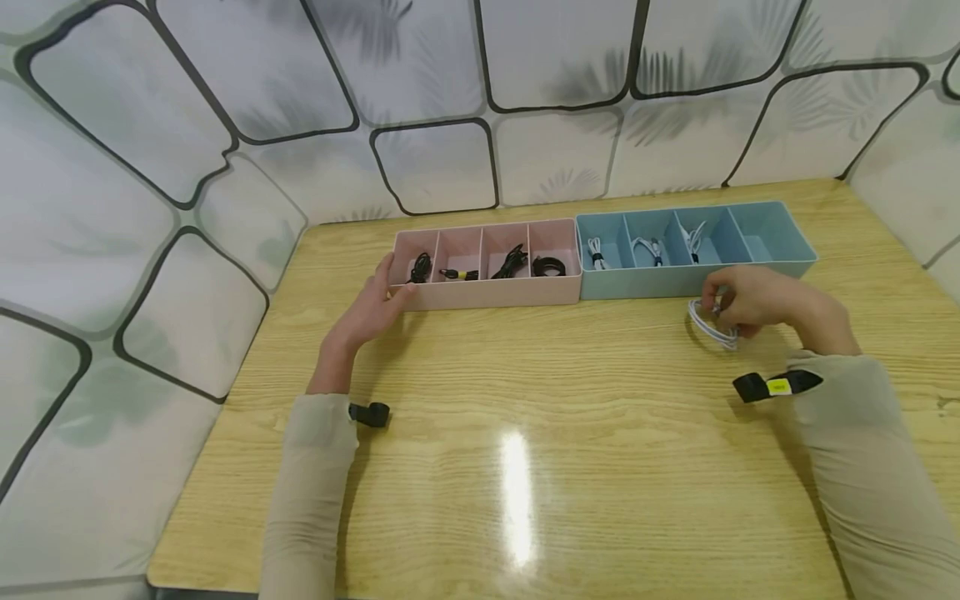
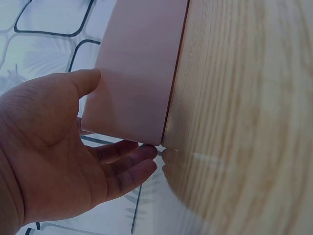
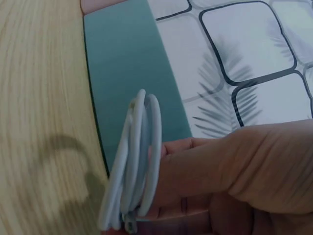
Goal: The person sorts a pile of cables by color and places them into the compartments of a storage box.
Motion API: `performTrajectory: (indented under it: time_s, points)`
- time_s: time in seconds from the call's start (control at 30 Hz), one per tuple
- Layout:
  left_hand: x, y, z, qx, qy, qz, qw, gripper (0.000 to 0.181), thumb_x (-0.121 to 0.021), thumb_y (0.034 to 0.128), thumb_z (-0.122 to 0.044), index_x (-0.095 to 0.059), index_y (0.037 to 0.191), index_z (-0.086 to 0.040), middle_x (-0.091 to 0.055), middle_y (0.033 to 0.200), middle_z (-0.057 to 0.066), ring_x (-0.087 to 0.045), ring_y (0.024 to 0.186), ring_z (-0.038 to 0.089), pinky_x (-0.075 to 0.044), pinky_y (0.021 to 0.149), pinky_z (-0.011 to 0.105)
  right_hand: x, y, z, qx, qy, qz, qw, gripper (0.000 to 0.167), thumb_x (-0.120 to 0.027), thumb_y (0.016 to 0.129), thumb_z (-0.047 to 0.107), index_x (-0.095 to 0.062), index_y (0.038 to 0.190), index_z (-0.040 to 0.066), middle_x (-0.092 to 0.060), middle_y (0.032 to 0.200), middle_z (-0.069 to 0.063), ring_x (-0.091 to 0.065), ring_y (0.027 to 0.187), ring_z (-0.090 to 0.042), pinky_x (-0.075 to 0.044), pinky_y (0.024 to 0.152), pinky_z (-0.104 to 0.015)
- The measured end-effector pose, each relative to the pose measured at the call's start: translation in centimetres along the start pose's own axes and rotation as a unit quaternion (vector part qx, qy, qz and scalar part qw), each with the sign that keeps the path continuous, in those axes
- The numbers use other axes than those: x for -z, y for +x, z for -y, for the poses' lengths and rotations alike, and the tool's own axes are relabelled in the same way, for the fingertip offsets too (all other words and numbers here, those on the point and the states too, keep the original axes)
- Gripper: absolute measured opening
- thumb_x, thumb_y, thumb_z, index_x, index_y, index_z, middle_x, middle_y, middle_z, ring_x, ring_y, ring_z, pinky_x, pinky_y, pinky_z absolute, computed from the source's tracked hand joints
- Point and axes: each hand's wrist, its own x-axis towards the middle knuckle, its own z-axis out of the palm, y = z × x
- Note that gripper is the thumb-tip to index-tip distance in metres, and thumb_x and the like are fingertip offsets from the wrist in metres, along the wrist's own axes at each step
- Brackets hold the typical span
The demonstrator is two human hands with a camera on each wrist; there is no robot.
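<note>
My right hand [image 1: 756, 298] pinches a coiled white cable [image 1: 711, 327] just in front of the blue divided box [image 1: 637, 285]. In the right wrist view, the white cable [image 3: 142, 161] hangs in several loops beside the fingers, with a small metal plug end at the bottom. My left hand [image 1: 371, 304] touches the left end of the pink divided box [image 1: 487, 293]. Its thumb lies at the top edge of the front wall, and relaxed fingers [image 2: 129, 174] rest along the end wall in the left wrist view.
The pink box holds black cables [image 1: 511, 262], one or so per compartment. White cables [image 1: 596, 254] lie in the three left compartments of the blue box, whose rightmost compartment [image 1: 765, 233] shows a bare floor. Both boxes stand end to end on a wooden table [image 1: 450, 500] near a patterned wall backdrop [image 1: 555, 154].
</note>
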Motion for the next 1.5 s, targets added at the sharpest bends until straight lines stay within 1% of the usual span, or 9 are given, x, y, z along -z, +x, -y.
performTrajectory:
  time_s: [0.27,0.53,0.77,0.93,1.1,1.17,1.27,1.37,1.5]
  points:
    - [0.0,0.1,0.3,0.006,-0.001,-0.001,1.0000,0.077,-0.042,0.1058,-0.042,0.004,0.160,-0.012,-0.009,0.163,0.024,-0.012,0.150,0.038,-0.017,0.118,0.056,0.4,-0.9,1.6,0.043,0.025,-0.002,0.9988,0.018,-0.060,0.093,-0.001,-0.062,0.111,0.003,-0.063,0.100,-0.013,-0.059,0.073,-0.022,-0.054,0.059,-0.034]
    - [0.0,0.0,0.2,0.008,-0.006,0.002,1.0000,0.078,-0.041,0.1055,-0.044,0.004,0.160,-0.011,-0.008,0.163,0.024,-0.012,0.150,0.039,-0.017,0.118,0.056,0.8,-1.4,2.4,0.075,0.039,-0.010,0.9964,0.019,-0.063,0.095,0.001,-0.065,0.114,0.001,-0.065,0.104,-0.010,-0.062,0.073,-0.017,-0.056,0.064,-0.034]
    - [0.1,-0.1,0.2,0.010,-0.005,0.001,0.9999,0.078,-0.041,0.1053,-0.045,0.004,0.160,-0.011,-0.009,0.163,0.024,-0.012,0.150,0.039,-0.017,0.118,0.056,0.9,-1.7,2.5,0.096,0.052,-0.045,0.9930,0.023,-0.061,0.095,-0.002,-0.064,0.117,-0.002,-0.066,0.107,-0.012,-0.064,0.072,-0.015,-0.056,0.065,-0.033]
    - [0.0,0.0,0.1,0.009,-0.005,0.000,0.9999,0.077,-0.042,0.1060,-0.041,0.004,0.160,-0.011,-0.008,0.163,0.024,-0.011,0.150,0.039,-0.016,0.118,0.056,1.2,-2.1,2.2,0.115,0.066,-0.102,0.9859,0.024,-0.061,0.093,-0.005,-0.064,0.117,-0.003,-0.065,0.101,-0.007,-0.063,0.069,-0.014,-0.055,0.063,-0.031]
    - [0.0,0.0,0.0,0.011,-0.008,-0.001,0.9999,0.078,-0.042,0.1055,-0.043,0.004,0.160,-0.012,-0.008,0.164,0.023,-0.011,0.151,0.038,-0.015,0.119,0.056,1.5,-2.2,1.7,0.089,0.085,-0.165,0.9785,0.026,-0.061,0.093,-0.004,-0.064,0.118,-0.001,-0.064,0.099,0.002,-0.062,0.071,-0.012,-0.052,0.063,-0.027]
    - [-0.1,0.0,0.0,0.010,-0.008,-0.002,0.9999,0.078,-0.043,0.1055,-0.042,0.004,0.160,-0.011,-0.009,0.164,0.023,-0.011,0.151,0.037,-0.016,0.119,0.056,1.7,-2.2,1.5,0.072,0.090,-0.181,0.9766,0.027,-0.059,0.093,-0.002,-0.064,0.120,0.000,-0.063,0.102,0.000,-0.063,0.074,-0.008,-0.052,0.064,-0.025]
    - [-0.1,0.0,0.1,0.007,-0.009,-0.002,0.9999,0.077,-0.043,0.1059,-0.040,0.004,0.160,-0.011,-0.009,0.163,0.023,-0.012,0.150,0.038,-0.016,0.118,0.056,2.0,-2.1,1.2,0.047,0.078,-0.204,0.9748,0.028,-0.058,0.094,0.002,-0.063,0.122,0.000,-0.062,0.109,-0.009,-0.061,0.075,-0.001,-0.051,0.063,-0.023]
    - [-0.1,0.0,0.1,0.005,-0.009,-0.002,0.9999,0.077,-0.043,0.1061,-0.039,0.004,0.160,-0.011,-0.009,0.163,0.024,-0.012,0.150,0.038,-0.017,0.118,0.056,2.2,-2.2,0.9,0.035,0.065,-0.228,0.9709,0.029,-0.059,0.094,0.005,-0.063,0.122,0.000,-0.060,0.113,-0.015,-0.061,0.072,0.002,-0.052,0.062,-0.023]
    - [-0.1,0.0,0.2,0.009,-0.006,-0.001,0.9999,0.078,-0.042,0.1056,-0.043,0.004,0.160,-0.011,-0.009,0.163,0.023,-0.011,0.150,0.038,-0.016,0.119,0.055,2.4,-2.4,0.4,0.023,0.085,-0.266,0.9599,0.028,-0.061,0.094,0.009,-0.063,0.121,0.002,-0.060,0.103,0.001,-0.063,0.067,-0.001,-0.053,0.059,-0.025]
